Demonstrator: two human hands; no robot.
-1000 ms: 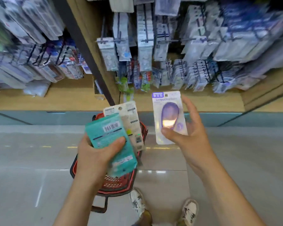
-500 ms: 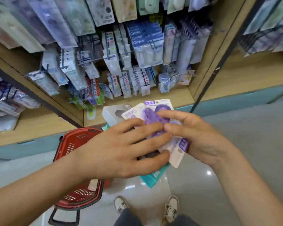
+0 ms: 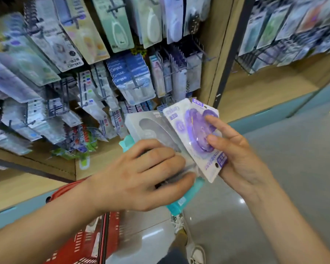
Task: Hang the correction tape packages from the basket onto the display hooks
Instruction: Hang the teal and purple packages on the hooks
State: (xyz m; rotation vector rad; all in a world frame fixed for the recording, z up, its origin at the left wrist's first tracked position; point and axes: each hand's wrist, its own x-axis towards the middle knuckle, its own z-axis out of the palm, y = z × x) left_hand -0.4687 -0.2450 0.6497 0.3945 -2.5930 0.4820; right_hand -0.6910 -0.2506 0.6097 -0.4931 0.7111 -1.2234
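My left hand [image 3: 141, 174] grips a fanned stack of correction tape packages: a grey one [image 3: 147, 126] on top and a teal one [image 3: 179, 203] underneath. My right hand [image 3: 236, 155] holds two purple correction tape packages [image 3: 194, 130] against that stack, thumb and forefinger on the purple blister. Both hands meet in front of the shelf. The red basket [image 3: 95, 242] stands on the floor below my left forearm. Display hooks [image 3: 135, 84] loaded with packages fill the wooden shelf bay ahead.
A wooden upright with a dark rail [image 3: 227, 60] divides this bay from another bay of hanging packages [image 3: 293, 31] on the right. A teal plinth [image 3: 274, 113] runs along the shelf base. My shoes [image 3: 196, 254] stand on the grey floor beside the basket.
My right hand brought the purple package to the stack in my left hand. The view has swung left and up toward the hooks, and the purple packages now fan out further.
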